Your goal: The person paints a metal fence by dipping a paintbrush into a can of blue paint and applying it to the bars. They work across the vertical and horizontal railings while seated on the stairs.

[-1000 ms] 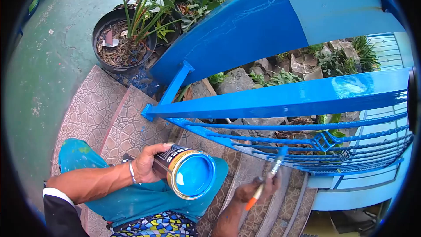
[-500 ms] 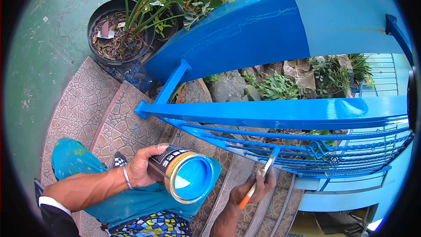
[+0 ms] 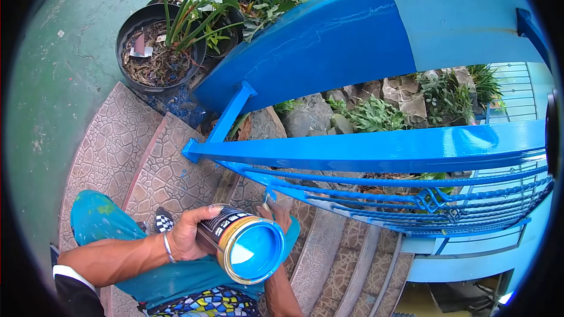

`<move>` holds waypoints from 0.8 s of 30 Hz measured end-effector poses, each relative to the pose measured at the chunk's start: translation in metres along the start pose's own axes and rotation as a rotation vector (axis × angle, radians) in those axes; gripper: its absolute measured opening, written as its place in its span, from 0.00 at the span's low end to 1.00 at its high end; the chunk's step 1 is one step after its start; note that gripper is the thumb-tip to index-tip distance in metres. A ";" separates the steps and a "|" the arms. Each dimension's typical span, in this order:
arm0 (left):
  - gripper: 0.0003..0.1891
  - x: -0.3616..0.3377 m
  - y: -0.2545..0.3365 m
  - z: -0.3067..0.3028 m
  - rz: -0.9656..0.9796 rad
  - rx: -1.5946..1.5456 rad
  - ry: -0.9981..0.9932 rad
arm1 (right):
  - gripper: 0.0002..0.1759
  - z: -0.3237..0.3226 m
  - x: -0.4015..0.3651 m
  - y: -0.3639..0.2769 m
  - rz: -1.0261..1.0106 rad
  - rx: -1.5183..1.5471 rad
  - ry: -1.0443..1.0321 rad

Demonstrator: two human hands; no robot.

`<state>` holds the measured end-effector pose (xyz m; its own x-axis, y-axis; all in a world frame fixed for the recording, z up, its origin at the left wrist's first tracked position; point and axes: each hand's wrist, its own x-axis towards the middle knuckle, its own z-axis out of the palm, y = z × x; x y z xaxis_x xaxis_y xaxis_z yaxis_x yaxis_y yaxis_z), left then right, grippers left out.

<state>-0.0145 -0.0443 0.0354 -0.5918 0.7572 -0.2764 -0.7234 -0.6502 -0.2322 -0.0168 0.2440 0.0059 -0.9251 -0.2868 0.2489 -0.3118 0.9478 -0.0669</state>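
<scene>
My left hand (image 3: 191,232) is wrapped round an open paint can (image 3: 222,226) with a dark label and gold rim. The can tips toward me and shows bright blue paint (image 3: 257,252) inside. Partly hidden behind it, my right hand (image 3: 277,216) grips a paintbrush (image 3: 268,196), whose blue-coated bristles are at the lower blue rail of the metal railing (image 3: 364,151). Most of the brush handle is out of sight behind the can and fingers.
Stone-patterned steps (image 3: 170,170) curve below me and down to the right. A potted plant (image 3: 158,47) stands by a low wall (image 3: 317,47), part dark blue and part pale blue. Rocks and greenery (image 3: 376,114) lie between wall and railing.
My right hand has moved left with the brush, from the railing's twisted bars to nearer its lower left end, now behind the can. The can has shifted slightly down.
</scene>
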 end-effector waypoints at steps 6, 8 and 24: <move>0.36 0.003 0.000 -0.005 -0.018 0.014 0.001 | 0.14 -0.026 0.020 0.006 0.104 0.218 0.340; 0.36 0.002 0.001 -0.005 -0.015 0.020 -0.001 | 0.13 -0.049 0.027 0.003 0.054 0.194 0.486; 0.42 0.000 -0.001 -0.001 0.015 0.092 0.018 | 0.23 0.012 0.016 -0.009 0.008 0.320 0.196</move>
<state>-0.0131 -0.0442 0.0344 -0.5966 0.7457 -0.2965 -0.7447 -0.6522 -0.1419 -0.0319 0.2294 -0.0014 -0.8783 -0.2185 0.4252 -0.3858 0.8492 -0.3606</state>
